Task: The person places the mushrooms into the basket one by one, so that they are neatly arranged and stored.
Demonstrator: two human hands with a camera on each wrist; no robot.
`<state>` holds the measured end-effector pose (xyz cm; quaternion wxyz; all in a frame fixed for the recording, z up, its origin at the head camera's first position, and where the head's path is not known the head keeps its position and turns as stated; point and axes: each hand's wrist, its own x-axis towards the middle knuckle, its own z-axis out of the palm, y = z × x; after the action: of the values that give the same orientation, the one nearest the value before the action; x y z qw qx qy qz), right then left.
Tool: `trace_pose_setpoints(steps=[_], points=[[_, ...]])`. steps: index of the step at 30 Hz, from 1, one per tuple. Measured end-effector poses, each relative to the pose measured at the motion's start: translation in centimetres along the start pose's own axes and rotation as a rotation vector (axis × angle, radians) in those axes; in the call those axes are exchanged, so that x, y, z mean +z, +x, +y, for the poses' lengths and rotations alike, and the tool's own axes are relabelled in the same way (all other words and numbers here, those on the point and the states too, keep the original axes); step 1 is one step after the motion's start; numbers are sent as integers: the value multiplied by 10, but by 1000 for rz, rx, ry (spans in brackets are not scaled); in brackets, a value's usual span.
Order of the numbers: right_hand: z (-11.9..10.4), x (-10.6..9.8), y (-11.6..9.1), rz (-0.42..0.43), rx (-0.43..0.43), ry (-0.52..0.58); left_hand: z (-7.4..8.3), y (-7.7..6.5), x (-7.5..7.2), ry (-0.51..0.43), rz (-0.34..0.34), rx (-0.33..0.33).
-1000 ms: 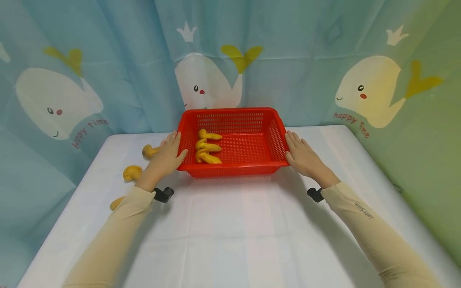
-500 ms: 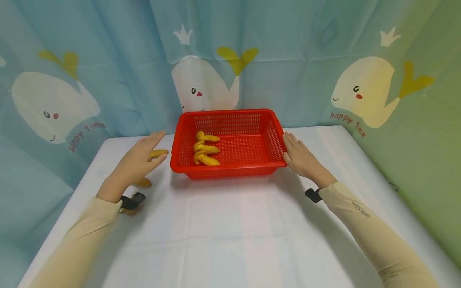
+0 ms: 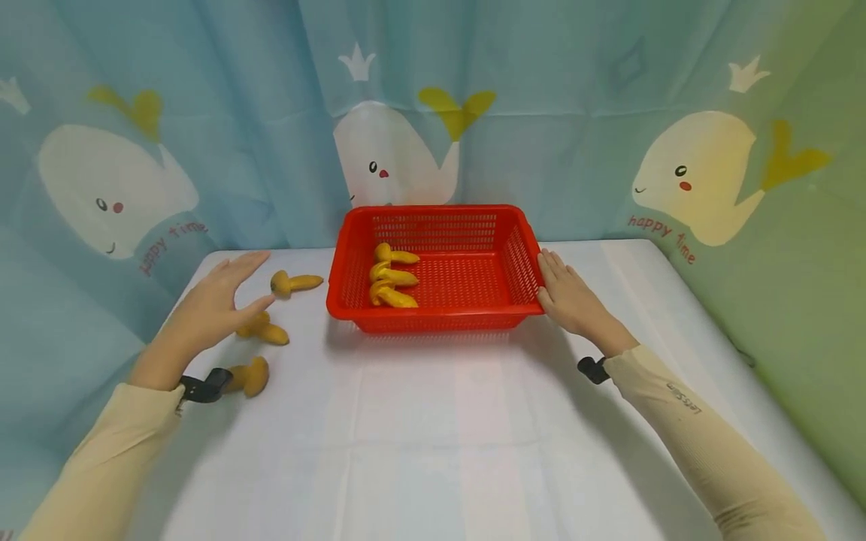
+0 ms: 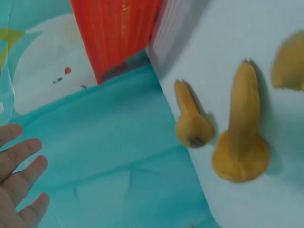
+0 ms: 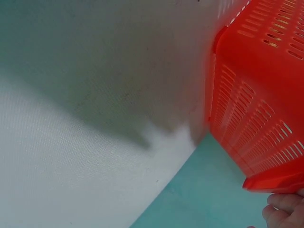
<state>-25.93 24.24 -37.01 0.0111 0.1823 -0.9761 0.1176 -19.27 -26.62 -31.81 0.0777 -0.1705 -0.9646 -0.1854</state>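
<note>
A red plastic basket [image 3: 446,309] stands toward the back of the table, with three yellow mushrooms [image 3: 399,279] lying in a column on its left side. My right hand [image 3: 575,300] rests straight fingers along the basket's right rim; in the right wrist view its fingertips show right at that rim. To the left of the basket my left hand [image 3: 203,312] is held over the table with fingers spread and holds nothing. Around it lie three more mushrooms: one by the fingertips [image 3: 295,283], another mushroom [image 3: 271,332] partly behind the thumb, and a third mushroom [image 3: 253,377] beside the wrist.
A white cloth covers the table [image 3: 433,451]. Behind it hangs a blue curtain [image 3: 575,173] printed with whales, close to the basket's back side. A green curtain [image 3: 805,300] runs along the right edge.
My left hand has let go of the basket's left rim and moved left over the mushrooms on the table. My right hand has stayed on the right rim.
</note>
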Motion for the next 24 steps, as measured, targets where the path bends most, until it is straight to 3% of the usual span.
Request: trace_pose_setpoints(steps=[11,16,24], points=[[6,1,-3,-10,1,21,-16,-22,-5,34,-46,-70],[6,0,-3,-15,-6,21,-28,-38,2,30,-77,-113],[5,-3,1,-15,-30,30,-44,-63,20,-22,-185,-226]])
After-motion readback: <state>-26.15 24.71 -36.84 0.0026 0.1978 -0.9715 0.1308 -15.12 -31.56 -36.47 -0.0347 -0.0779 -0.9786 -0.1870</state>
